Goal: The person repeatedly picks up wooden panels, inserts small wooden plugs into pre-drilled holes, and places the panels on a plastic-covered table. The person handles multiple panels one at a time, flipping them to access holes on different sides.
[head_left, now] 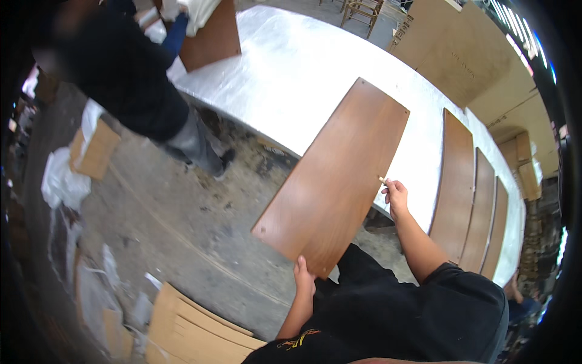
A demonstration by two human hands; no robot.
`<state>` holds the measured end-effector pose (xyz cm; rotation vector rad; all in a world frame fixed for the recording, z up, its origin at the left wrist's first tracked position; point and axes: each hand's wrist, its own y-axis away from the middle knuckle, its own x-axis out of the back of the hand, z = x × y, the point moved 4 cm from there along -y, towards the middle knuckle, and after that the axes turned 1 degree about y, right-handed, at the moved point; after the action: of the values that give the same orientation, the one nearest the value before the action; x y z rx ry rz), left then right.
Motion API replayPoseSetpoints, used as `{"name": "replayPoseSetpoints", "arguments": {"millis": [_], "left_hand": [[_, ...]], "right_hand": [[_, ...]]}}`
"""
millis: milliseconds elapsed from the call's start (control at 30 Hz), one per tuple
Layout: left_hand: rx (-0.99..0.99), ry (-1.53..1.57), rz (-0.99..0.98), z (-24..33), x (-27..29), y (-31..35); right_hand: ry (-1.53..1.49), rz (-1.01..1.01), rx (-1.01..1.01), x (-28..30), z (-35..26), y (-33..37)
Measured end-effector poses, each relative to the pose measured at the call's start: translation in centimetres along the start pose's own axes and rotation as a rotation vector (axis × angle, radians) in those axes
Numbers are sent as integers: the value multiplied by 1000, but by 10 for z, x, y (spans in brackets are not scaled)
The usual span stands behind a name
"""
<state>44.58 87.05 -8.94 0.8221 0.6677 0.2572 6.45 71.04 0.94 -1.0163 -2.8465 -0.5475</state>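
Note:
A long brown wooden panel (339, 170) with small holes near its corners lies slanted, its far part over the white-topped table (285, 54) and its near end jutting out past the edge. My left hand (304, 280) grips that near end, thumb on the upper face and its other fingers hidden underneath. Pinched in the fingers of my right hand (396, 197) is a short, pale stick-like piece (382, 180), whose tip meets the panel's right edge about halfway along. What kind of piece it is, I cannot make out.
Several more brown panels (459, 182) lie side by side on the table at the right. A co-worker in dark clothes (115, 79) stands far left, handling another panel (212, 39) and a white cloth or wrap. Flat cardboard (194, 327) and plastic wrap (63, 176) lie on the floor.

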Motion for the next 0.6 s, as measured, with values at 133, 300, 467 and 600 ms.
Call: {"name": "replayPoseSetpoints", "arguments": {"millis": [133,300,467,600], "left_hand": [[38,-27,117,8,19,15],[-6,-115,228,29,-13,-30],[-13,-272,258,114,-75,-140],[-147,-336,322,193,-136,-224]], "right_hand": [[-150,113,28,-46,-8,-45],[-274,128,2,-84,-13,-106],[-297,15,42,-144,-60,-225],[-334,-146,64,-199,-107,-318]]}}
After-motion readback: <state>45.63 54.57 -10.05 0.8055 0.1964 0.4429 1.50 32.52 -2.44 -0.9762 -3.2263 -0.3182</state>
